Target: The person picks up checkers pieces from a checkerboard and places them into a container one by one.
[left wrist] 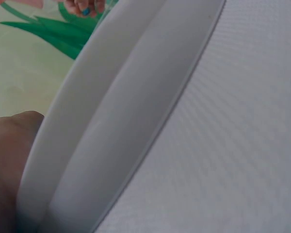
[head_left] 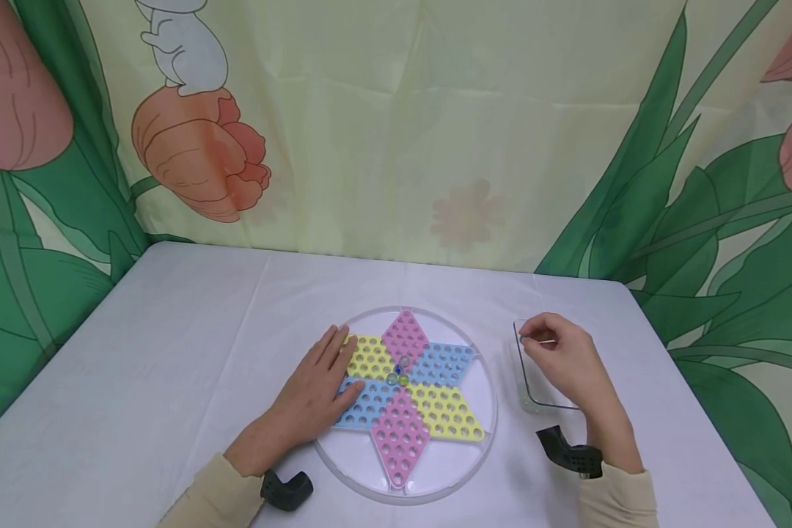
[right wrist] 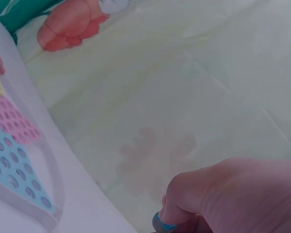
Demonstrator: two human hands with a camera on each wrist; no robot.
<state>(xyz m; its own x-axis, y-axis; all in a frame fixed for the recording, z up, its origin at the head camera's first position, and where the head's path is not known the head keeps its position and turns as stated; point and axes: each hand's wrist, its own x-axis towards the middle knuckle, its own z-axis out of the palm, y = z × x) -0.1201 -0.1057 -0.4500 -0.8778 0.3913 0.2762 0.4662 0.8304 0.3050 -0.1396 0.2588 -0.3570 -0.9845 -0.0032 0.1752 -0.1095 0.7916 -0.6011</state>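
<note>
A round Chinese checkers board (head_left: 487,433) with pink, yellow and blue star points lies on the table. My left hand (head_left: 309,396) rests flat on its left side, fingers straight across the yellow and blue sections. Several glass marbles (head_left: 392,379) sit clustered at the star's centre. To the right, my right hand (head_left: 567,363) is over a clear box (head_left: 530,402) with a dark rim. Between its thumb and fingers it pinches a blue marble (right wrist: 161,223), plain in the right wrist view. The left wrist view is mostly filled by the board's raised edge (left wrist: 87,121).
A white cloth covers the table (head_left: 171,352). Behind it hangs a curtain (head_left: 383,147) printed with tulips and a rabbit. Black wrist cameras (head_left: 287,491) are strapped to both wrists, the left one close to the board's rim.
</note>
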